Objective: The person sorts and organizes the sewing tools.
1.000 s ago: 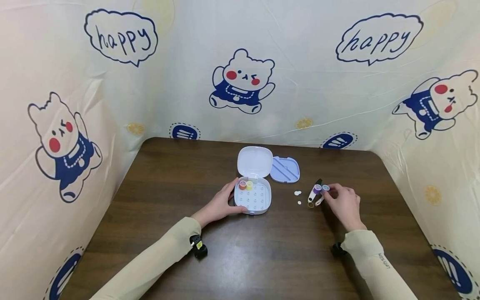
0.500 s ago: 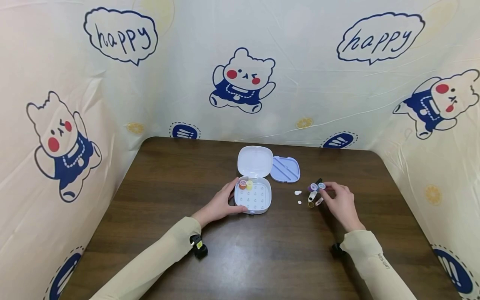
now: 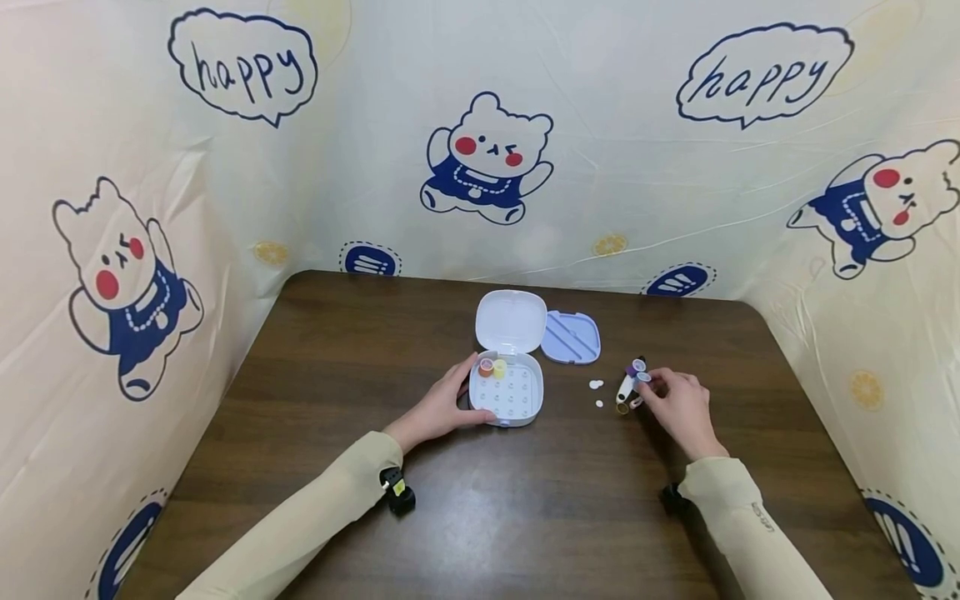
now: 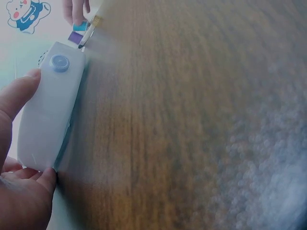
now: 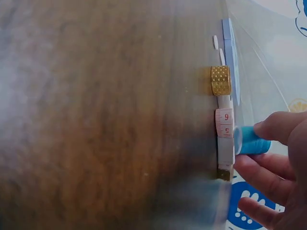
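My left hand [image 3: 438, 408] grips the left side of a white sewing box [image 3: 534, 412], its thumb at the front edge. Inside, an orange thread spool [image 3: 486, 367] and a yellow thread spool [image 3: 499, 368] stand on pegs in the back left corner. To the right, my right hand [image 3: 682, 408] pinches a blue thread spool [image 5: 255, 140] between thumb and fingers, just above small sewing tools. A purple thread spool [image 4: 75, 38] is right beside the blue one; whether fingers touch it, I cannot tell. A gold thimble [image 5: 220, 80] and a tape measure strip [image 5: 224, 123] lie under the hand.
Behind the box its white lid [image 3: 512, 321] stands raised. A lilac divided tray [image 3: 572, 337] lies right of the lid. Small white discs [image 3: 596, 384] are on the brown table [image 3: 337, 358] between box and tools. White thread snips [image 3: 626, 387] lie near the thimble.
My right hand has shifted slightly left with the blue spool. The purple spool moved left, then back right and away, and is now behind the blue one. My left hand and the box stay put.
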`<state>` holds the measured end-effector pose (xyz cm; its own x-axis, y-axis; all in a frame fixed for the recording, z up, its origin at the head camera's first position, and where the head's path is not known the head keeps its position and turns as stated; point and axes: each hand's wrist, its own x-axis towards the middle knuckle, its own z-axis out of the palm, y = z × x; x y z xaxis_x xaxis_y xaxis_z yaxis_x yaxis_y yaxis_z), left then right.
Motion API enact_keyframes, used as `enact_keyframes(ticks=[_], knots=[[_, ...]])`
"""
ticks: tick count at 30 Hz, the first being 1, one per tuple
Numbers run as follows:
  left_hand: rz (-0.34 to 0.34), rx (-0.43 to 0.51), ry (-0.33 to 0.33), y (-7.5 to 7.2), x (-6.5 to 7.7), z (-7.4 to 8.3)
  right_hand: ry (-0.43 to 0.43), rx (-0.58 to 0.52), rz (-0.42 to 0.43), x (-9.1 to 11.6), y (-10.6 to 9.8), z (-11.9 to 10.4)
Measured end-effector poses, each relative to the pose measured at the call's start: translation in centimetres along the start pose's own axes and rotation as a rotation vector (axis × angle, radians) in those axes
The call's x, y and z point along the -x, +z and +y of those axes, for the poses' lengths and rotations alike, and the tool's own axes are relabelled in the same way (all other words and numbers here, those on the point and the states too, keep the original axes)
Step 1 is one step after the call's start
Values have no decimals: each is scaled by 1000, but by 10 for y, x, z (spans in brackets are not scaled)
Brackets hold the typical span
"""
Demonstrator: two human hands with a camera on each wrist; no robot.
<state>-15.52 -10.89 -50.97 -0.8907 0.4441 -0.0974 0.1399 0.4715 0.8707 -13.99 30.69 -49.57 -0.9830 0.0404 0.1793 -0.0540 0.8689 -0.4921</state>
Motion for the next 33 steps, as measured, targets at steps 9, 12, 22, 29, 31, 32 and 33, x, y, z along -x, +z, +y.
enact_keyframes(ticks=[9,12,22,29,31,32,33], knots=[[-2,-10,-3,-1,-2,0,-61,101,-18,-2,-2,-1],[-1,-13,-3,-1,-1,0,-72,127,-42,-1,-3,-3],[-1,4,-3,0,0,0,-177,173,-37,2,-7,-2],[-4,8,4,0,-1,0,-219,162,-22,3,-5,1],[-5,8,3,0,-1,0,-239,163,-9,4,-5,2],[-5,10,3,0,-1,0,-250,162,-2,4,-5,2],[-5,11,3,0,-1,1,-261,163,6,4,-5,2]])
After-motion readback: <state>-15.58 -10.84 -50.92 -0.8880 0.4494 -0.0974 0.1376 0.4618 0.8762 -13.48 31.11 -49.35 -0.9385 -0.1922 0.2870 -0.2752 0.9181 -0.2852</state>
